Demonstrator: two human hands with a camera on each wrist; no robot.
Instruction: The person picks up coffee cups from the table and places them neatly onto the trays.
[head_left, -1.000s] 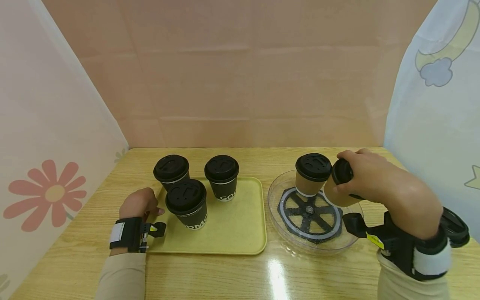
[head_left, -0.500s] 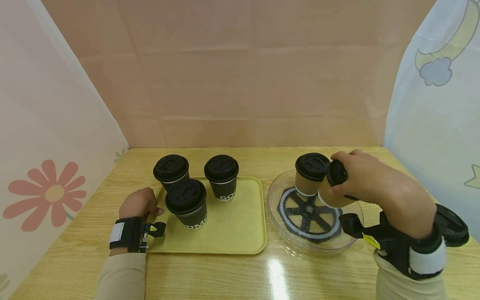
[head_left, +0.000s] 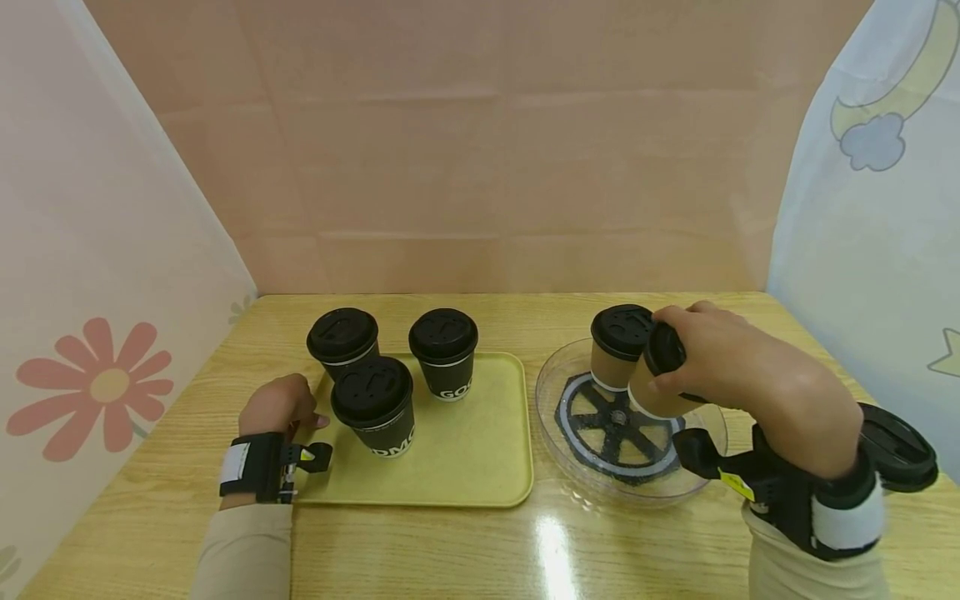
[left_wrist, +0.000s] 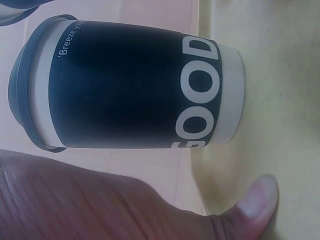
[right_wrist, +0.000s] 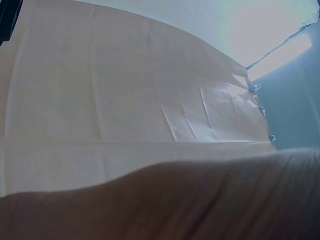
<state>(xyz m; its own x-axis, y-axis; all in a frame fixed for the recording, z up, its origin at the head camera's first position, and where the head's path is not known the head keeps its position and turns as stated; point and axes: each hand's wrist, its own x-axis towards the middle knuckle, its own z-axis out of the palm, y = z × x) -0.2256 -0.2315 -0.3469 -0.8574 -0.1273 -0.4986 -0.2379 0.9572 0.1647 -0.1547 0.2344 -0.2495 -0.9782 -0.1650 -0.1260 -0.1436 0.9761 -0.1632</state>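
My right hand (head_left: 720, 354) grips a brown paper coffee cup (head_left: 651, 392) by its black lid end, tilted over the clear round dish (head_left: 637, 501). Beside it, a second brown lidded coffee cup (head_left: 611, 367) stands in that dish, overlapped by the held one in the head view. My left hand (head_left: 279, 406) holds the left edge of the yellow tray (head_left: 472, 454), thumb (left_wrist: 257, 200) on its top surface; the other fingers are mostly hidden. Close to that hand stands a black coffee cup (head_left: 386, 432) with white lettering. The right wrist view shows only skin and the backdrop.
Two more black lidded cups, one at the tray's back left (head_left: 342, 337) and another at back centre (head_left: 448, 379), stand behind the front cup. A dark wheel-patterned piece (head_left: 618, 427) shows in the dish. Behind the right wrist is a black lid (head_left: 900, 450).
My right hand has moved left with the tilted brown cup, bringing it closer to the standing brown cup. The left hand, tray and black cups stay in place.
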